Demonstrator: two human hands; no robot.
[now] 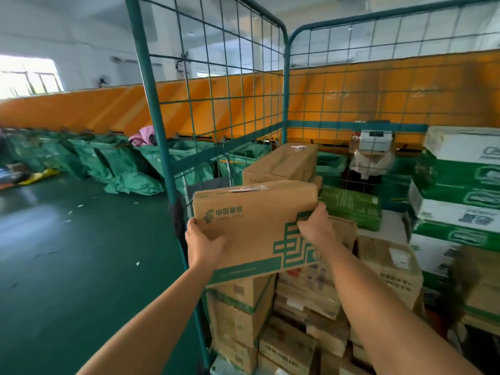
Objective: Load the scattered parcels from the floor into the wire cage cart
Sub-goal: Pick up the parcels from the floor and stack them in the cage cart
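A brown cardboard parcel (251, 223) with green China Post print is held up inside the green wire cage cart (151, 109), above the stacked boxes. My left hand (201, 243) grips its lower left corner. My right hand (315, 226) grips its right edge, fingers curled round the side. The parcel tilts slightly, its top with a white label facing up. Another brown box (284, 162) sits just behind it on the stack.
Several brown cartons (311, 307) and green-and-white boxes (457, 185) fill the cart. Green mail sacks (108, 158) line an orange barrier (81, 106) at the left. The green floor (67, 253) at the left carries small scraps of litter.
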